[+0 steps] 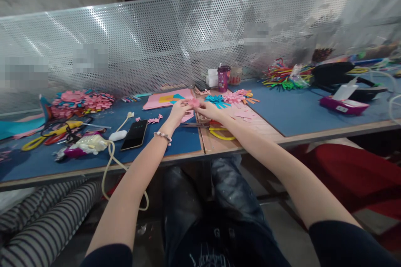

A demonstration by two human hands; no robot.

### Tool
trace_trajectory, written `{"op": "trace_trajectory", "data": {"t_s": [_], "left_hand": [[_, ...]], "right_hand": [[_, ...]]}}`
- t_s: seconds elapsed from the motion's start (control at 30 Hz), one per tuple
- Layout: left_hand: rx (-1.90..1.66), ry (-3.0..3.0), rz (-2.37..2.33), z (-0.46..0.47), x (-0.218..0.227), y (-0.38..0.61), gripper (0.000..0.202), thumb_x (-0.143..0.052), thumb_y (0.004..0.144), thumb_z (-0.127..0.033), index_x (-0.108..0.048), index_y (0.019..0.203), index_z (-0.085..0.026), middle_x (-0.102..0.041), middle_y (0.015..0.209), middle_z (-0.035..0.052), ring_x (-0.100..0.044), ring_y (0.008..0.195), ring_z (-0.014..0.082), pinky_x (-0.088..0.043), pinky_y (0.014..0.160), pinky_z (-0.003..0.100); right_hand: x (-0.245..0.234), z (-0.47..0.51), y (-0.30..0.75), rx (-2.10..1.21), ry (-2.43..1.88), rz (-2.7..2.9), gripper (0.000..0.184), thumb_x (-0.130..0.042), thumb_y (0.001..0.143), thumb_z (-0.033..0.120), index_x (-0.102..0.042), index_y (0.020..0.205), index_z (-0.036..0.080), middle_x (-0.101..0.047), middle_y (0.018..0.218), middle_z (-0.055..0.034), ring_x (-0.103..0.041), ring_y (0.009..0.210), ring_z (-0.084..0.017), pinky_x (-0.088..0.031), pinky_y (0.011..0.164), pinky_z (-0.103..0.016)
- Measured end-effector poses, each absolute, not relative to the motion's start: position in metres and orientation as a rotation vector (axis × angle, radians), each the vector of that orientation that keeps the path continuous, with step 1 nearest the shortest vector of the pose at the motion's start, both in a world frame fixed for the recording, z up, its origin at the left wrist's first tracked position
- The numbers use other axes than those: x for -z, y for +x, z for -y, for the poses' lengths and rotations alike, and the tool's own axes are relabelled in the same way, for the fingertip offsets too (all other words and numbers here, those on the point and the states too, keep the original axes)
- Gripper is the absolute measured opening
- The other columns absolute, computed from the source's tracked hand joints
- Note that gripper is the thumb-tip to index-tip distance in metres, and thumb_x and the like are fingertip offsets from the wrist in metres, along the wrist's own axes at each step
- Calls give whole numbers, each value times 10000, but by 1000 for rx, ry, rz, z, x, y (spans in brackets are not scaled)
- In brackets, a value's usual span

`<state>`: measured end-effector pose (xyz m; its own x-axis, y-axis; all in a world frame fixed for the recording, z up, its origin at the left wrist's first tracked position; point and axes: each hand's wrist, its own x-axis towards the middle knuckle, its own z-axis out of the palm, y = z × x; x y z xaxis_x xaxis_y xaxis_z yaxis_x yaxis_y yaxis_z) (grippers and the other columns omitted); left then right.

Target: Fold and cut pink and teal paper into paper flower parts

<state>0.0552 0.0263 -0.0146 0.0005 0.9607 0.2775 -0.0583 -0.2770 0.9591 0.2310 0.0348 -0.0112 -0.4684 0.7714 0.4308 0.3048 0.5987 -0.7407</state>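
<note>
My left hand (178,111) and my right hand (209,110) meet over the table, both pinching a small pink paper piece (193,102) between their fingertips. A beaded bracelet sits on my left wrist. Under my right hand lie scissors with yellow handles (219,132) on the bare wooden strip. A pink paper sheet (166,99) with blue and yellow cut-outs lies just beyond my hands. A blue paper flower (216,99) and a pink paper flower (234,96) rest to the right of them.
A black phone (135,134), a white charger and a glue gun (82,146) with its cable lie on the blue mat at left, beside more scissors and pink paper flowers (82,102). A purple cup (223,78) stands by the perforated metal screen. Coloured paper strips (283,76) lie at right. A person's striped sleeve (46,217) is at lower left.
</note>
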Motion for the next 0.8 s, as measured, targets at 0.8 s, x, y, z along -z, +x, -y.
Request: {"op": "trace_trajectory", "data": {"t_s": [0.8], "left_hand": [[-1338,1459,-1097,-15,11,60,205,-704,729,-333,-693,837,-160,-694,877,56,-643,808,148,-477,680,241]], "right_hand": [[22,-50,230,-543,-775,2093,166,-491,789,274,-592,740,152,-535,628,27,-466,578,-112,-329,570,-235]]}}
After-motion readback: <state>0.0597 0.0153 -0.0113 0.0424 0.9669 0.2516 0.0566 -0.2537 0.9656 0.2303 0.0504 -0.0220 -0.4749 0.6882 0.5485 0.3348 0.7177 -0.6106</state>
